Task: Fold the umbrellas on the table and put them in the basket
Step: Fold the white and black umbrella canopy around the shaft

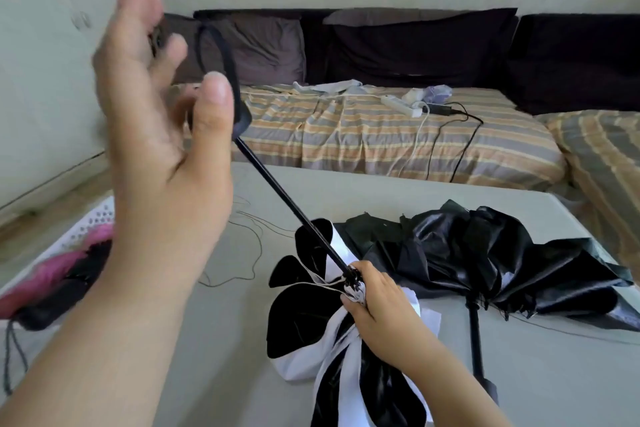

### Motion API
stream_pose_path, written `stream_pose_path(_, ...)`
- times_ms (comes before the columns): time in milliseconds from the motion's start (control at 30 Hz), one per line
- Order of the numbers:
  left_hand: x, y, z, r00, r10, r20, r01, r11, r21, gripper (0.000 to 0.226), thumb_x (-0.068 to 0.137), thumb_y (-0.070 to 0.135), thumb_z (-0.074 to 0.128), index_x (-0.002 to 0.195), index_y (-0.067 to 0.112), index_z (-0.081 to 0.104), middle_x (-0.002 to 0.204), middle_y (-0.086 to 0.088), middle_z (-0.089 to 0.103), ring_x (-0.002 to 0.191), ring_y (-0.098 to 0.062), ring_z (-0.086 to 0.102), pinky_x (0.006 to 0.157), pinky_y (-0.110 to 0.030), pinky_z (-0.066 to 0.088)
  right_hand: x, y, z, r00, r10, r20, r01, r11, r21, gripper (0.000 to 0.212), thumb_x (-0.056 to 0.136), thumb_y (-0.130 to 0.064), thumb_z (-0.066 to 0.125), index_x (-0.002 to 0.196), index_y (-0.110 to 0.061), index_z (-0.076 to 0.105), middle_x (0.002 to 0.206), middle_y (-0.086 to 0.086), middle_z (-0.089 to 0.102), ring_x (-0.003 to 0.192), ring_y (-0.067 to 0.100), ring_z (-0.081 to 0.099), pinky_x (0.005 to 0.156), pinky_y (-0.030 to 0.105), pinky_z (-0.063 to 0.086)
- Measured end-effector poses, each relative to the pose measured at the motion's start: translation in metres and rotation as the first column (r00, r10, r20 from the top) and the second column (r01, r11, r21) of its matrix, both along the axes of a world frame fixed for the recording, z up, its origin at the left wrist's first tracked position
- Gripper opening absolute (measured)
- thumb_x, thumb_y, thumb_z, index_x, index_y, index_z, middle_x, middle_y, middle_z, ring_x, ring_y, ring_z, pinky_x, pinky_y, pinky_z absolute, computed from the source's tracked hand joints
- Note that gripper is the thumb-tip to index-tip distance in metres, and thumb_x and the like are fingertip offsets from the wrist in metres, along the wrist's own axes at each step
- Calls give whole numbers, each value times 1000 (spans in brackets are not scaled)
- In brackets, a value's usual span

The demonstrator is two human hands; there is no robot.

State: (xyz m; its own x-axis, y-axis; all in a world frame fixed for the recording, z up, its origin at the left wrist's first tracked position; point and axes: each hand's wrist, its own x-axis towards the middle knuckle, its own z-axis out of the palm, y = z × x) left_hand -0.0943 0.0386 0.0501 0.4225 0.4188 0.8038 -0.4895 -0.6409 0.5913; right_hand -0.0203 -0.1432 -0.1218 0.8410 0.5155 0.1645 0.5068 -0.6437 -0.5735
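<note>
Gripping the gathered canopy of the black-and-white umbrella [332, 305] just below the runner, our right hand [375, 305] curls its fingers round the fabric and ribs. Our left hand [156, 114] is raised with fingers spread and relaxed beside the curved black handle [225, 59], holding nothing; it is blurred, so we cannot tell if the thumb touches the handle.

From the head view, we judge the folding of this umbrella is under way: the canopy is collapsed but the thin black shaft [287, 201] is extended, slanting up from the table [415, 191]. Next we would need to take the handle and push the shaft in.

Its panels hang in loose black and white lobes. A second black umbrella [485, 253] lies crumpled to the right, unfolded. At the left edge, the white basket [93, 222] holds something pink.
</note>
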Motion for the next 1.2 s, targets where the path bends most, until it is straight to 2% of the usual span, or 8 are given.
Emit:
stream_pose_path(67,8,2,21,994,-110,19,108,992,69,37,100,25,41,134,12,44,124,-1,59,114,-12,58,99,-29,46,-1,0,1,1000,-13,-25,13,1000,23,36,100,-30,44,134,-23,34,115,-17,43,114,10,40,97,23,31)
stream_pose_path(167,15,2,30,993,-101,-57,107,986,127,24,100,24,43,113,22,63,99,6,70,93,-2,64,86,-20,47,0,-1,3,997,-39,-68,45,996,81,34,99,-29,47,132,-25,37,110,-16,48,109,9,41,90,21,32)
stream_pose_path(467,31,-31,-6,939,-213,-271,243,967,83,29,100,25,41,85,44,57,73,18,65,70,6,53,65,-7,35,2,-8,1,984,-65,-169,94,980,175,30,98,-28,50,126,-28,41,108,-15,50,112,9,42,94,25,34)
stream_pose_path(633,36,-57,-57,829,-336,-446,348,936,-59,16,96,38,48,94,47,60,86,18,69,80,-12,63,72,-25,48,0,-13,8,974,-65,-216,108,975,192,32,99,-28,48,129,-26,39,101,-24,42,113,11,42,93,27,34)
stream_pose_path(800,37,-75,-116,713,-436,-549,429,891,-149,27,98,21,45,112,40,58,122,30,54,118,21,43,91,2,31,-1,-14,4,986,-31,-166,71,968,242,25,96,-23,51,119,-31,43,96,-20,49,101,10,48,95,32,40)
stream_pose_path(900,38,-79,-132,693,-469,-548,434,878,-204,32,97,17,47,109,46,54,126,30,52,118,22,42,91,2,32,-1,-14,7,992,-5,-127,42,956,291,49,94,-13,52,102,-58,36,85,-25,47,89,6,51,86,28,43)
stream_pose_path(1067,42,-81,-140,702,-493,-514,448,867,-219,34,96,15,50,109,45,55,124,29,54,118,18,46,93,-2,35,-1,-15,6,992,32,-122,15,929,369,43,91,-6,53,111,-43,43,95,-25,56,98,1,56,86,17,44)
stream_pose_path(1200,46,-78,-146,696,-478,-535,435,874,-215,33,96,15,51,111,44,58,119,29,58,116,12,51,99,-11,39,1,-15,3,989,39,-143,25,908,419,52,89,-6,55,108,-54,45,106,-19,61,107,1,56,92,19,45)
